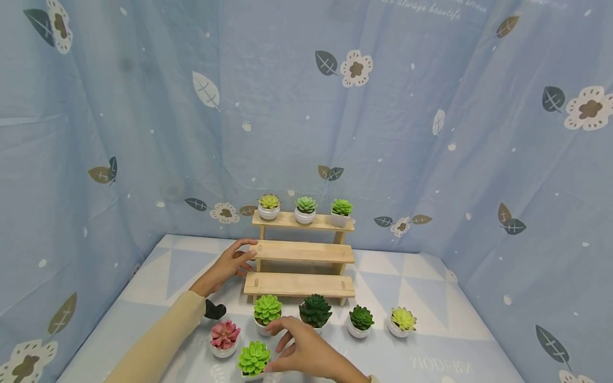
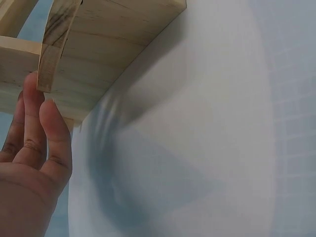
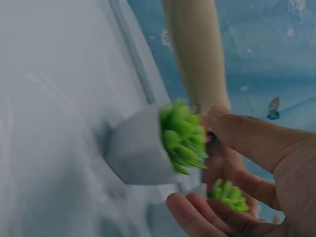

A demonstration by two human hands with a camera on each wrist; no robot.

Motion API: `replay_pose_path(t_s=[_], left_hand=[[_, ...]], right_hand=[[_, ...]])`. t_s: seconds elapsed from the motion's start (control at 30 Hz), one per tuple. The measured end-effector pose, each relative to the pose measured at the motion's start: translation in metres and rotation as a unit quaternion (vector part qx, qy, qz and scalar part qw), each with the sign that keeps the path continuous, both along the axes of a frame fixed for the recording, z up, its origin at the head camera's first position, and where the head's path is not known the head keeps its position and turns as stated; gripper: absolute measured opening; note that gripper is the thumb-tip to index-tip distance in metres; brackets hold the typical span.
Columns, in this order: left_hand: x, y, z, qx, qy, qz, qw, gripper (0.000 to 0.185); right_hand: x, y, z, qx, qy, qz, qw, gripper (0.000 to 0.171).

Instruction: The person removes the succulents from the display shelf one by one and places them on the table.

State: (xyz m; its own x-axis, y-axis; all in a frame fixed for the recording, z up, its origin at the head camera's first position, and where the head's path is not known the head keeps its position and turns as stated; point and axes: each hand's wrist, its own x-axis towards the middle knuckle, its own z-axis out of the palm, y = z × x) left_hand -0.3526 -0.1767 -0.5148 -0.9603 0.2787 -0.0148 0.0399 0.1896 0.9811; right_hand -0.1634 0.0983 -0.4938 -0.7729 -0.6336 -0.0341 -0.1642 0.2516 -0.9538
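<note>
Left hand (image 1: 229, 264): fingers straight and relaxed, tips resting against the left end of the middle step of the wooden three-tier stand (image 1: 303, 251); grasps nothing. Left wrist view shows the fingers (image 2: 53, 129) flat beside the stand's (image 2: 94, 54) pale side post.
Right hand (image 1: 306, 350): fingers spread and loosely curved, hovering low at the front of the table (image 1: 431, 346) among the pots; not closed round anything. In the right wrist view thumb and fingertips (image 3: 195, 212) bracket a bright green succulent (image 3: 183, 136) in a white pot without clearly touching it.
Nearest pots: front bright green succulent (image 1: 254, 359) just left of the right palm; a second light green succulent (image 1: 267, 309) just beyond the fingertips.
Row on table: dark green succulent (image 1: 315, 311) directly behind the right hand, then a smaller dark green succulent (image 1: 361, 319) and a yellow-green succulent (image 1: 403, 320) further right; pink succulent (image 1: 224, 337) at left front.
Top step: three potted succulents (image 1: 305, 208) in a line, upright.
Middle and bottom steps: bare wood.
Sleeve: cream sleeve (image 1: 153, 343) on the left forearm.
Surround: blue cloth backdrop (image 1: 431, 159) printed with leaves and flowers on three sides.
Blur: right wrist view is motion-smeared; contact cannot be told.
</note>
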Motion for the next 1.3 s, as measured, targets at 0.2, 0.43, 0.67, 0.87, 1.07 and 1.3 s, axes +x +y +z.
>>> replay_pose_path(t_s=[0.2,0.43,0.67,0.87,1.07,1.3], left_hand=[[0.000,0.000,0.001,-0.003,-0.002,-0.001,1.0000,0.056],[0.001,0.000,0.001,-0.007,-0.003,0.003,1.0000,0.054],[0.003,0.000,0.003,-0.004,0.001,0.000,1.0000,0.057],[0.003,0.001,0.004,-0.005,-0.004,0.002,1.0000,0.056],[0.003,0.001,0.001,-0.001,-0.005,0.005,1.0000,0.054],[0.001,0.001,-0.001,0.006,0.004,0.004,1.0000,0.056]], right_hand=[[-0.016,0.018,0.027,0.001,0.083,-0.017,0.996,0.057],[-0.040,0.037,0.056,0.035,0.171,-0.073,0.982,0.055],[-0.063,0.054,0.072,0.047,0.221,-0.122,0.967,0.053],[-0.084,0.069,0.081,0.047,0.241,-0.165,0.955,0.051],[-0.104,0.086,0.080,0.062,0.239,-0.214,0.945,0.049],[-0.120,0.100,0.072,0.064,0.240,-0.252,0.935,0.050]])
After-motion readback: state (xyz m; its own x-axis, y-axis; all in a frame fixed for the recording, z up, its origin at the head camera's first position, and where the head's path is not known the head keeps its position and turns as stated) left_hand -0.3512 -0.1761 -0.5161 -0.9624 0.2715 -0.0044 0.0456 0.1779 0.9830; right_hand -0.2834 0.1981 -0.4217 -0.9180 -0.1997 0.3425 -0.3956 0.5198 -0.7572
